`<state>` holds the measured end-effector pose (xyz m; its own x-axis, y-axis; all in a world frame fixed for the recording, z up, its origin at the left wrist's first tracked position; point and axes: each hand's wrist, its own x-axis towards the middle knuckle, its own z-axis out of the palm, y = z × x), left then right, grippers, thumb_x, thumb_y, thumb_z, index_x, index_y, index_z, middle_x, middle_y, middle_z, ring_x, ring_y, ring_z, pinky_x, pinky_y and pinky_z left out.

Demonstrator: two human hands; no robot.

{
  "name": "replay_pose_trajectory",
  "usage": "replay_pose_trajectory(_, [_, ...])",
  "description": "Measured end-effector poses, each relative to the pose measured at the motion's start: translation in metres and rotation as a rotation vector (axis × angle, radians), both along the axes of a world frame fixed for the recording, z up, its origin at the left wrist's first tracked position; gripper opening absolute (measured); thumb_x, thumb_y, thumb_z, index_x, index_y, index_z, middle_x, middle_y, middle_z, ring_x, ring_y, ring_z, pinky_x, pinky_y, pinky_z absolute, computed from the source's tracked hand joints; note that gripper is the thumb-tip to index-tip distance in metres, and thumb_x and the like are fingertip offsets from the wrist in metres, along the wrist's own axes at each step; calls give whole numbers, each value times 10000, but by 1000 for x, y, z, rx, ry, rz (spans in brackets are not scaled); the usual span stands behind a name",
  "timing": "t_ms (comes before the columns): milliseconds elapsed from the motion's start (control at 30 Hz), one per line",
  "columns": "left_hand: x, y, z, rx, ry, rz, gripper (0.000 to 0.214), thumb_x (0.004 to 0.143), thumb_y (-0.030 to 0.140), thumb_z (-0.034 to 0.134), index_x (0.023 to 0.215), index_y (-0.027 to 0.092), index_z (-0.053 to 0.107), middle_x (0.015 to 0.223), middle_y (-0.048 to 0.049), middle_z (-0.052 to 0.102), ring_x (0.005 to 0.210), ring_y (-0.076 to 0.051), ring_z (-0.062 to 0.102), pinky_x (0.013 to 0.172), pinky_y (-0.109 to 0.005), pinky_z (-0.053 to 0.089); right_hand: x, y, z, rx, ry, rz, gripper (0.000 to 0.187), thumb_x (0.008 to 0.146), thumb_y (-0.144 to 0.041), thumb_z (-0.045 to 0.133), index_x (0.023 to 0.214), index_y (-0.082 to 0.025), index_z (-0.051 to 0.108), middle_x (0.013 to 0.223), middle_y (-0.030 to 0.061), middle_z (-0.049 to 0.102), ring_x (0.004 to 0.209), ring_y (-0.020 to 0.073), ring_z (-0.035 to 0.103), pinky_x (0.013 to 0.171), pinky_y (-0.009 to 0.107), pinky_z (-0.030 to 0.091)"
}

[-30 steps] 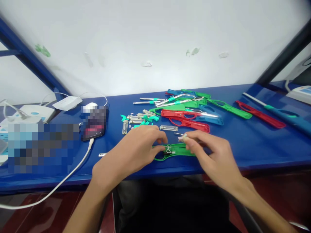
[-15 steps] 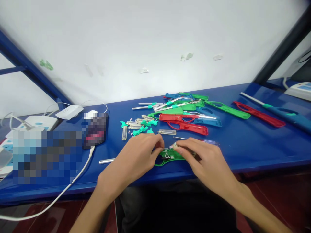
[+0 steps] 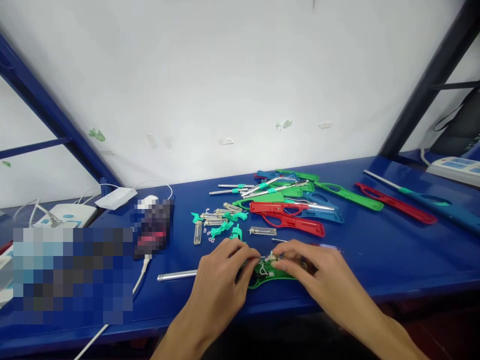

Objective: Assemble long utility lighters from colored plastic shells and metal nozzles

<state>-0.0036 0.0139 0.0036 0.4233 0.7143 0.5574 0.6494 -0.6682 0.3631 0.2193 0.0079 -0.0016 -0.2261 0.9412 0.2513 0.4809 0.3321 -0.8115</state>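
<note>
- the green shell [image 3: 276, 274] lies on the blue table [image 3: 378, 260] between both hands, with a white wire [image 3: 264, 270] in it
- the right hand [image 3: 322, 267] pinches a small white bit [image 3: 273, 256] over the shell
- the left hand [image 3: 225, 280] has its fingertips close together; nobody can tell if they grip something
</note>
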Motion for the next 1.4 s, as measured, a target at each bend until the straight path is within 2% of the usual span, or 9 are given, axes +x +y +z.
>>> replay_pose_trajectory(333, [0, -2, -1, 21, -10, -14, 112, 1034, 144, 605, 1018, 217, 688, 937, -15, 724, 837, -196, 670, 748, -298, 550, 1, -1, -2, 91, 15, 17, 41, 973, -323, 741, 980, -360, 760, 965, -141, 823, 848, 115, 775, 785, 171, 542])
replay_pose_trajectory(733, [1, -4, 1, 55, 21, -14, 109, 1028, 127, 610, 1031, 215, 673, 930, -14, 719, 822, -190, 664, 707, -296, 549, 2, -2, -4, 116, -7, 16, 50, 977, -341, 740, 1003, -383, 747, 994, -166, 818, 850, 90, 768, 793, 146, 542])
replay_pose_trajectory(1200, [2, -6, 1, 88, 46, -7, 101, 1035, 138, 600, 1021, 208, 671, 925, -23, 724, 825, -195, 667, 714, -295, 547, 3, -2, -5, 140, -53, 14, 67, 988, -350, 716, 1014, -358, 776, 1046, -100, 832, 920, 152, 785, 839, 215, 585])
replay_pose_trajectory(1400, [2, -8, 2, 77, 56, 1, 117, 1038, 128, 581, 1018, 202, 669, 918, -26, 714, 816, -195, 662, 707, -300, 549, 2, -3, -2, 143, -56, 6, 76, 988, -371, 711, 1011, -346, 779, 1002, -87, 833, 875, 162, 790, 816, 228, 605])
